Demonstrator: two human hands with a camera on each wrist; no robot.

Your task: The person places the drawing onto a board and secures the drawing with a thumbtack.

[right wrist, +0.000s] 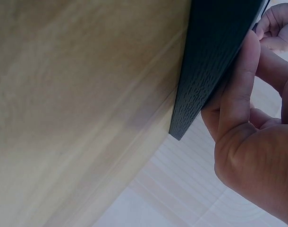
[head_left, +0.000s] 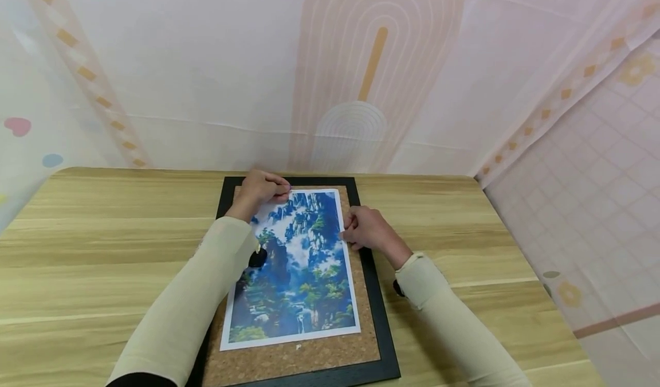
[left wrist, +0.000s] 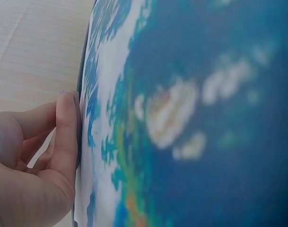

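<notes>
A landscape print (head_left: 299, 261) in blues and greens lies on a cork board (head_left: 309, 358) with a black frame (head_left: 384, 329) on a wooden table (head_left: 103, 243). My left hand (head_left: 263, 189) sits at the print's top left corner with its fingers curled. In the left wrist view its thumb (left wrist: 66, 137) lies against the edge of the print (left wrist: 191, 118). My right hand (head_left: 356, 229) pinches the print's right edge about halfway along. The right wrist view shows its curled fingers (right wrist: 238, 109) against the black frame (right wrist: 215, 61).
The board lies at the table's middle, with bare wood (head_left: 490, 232) on both sides. A pale patterned cloth wall (head_left: 361, 77) stands just behind the table's far edge. A tiny pale speck (head_left: 298, 347) lies on the cork below the print.
</notes>
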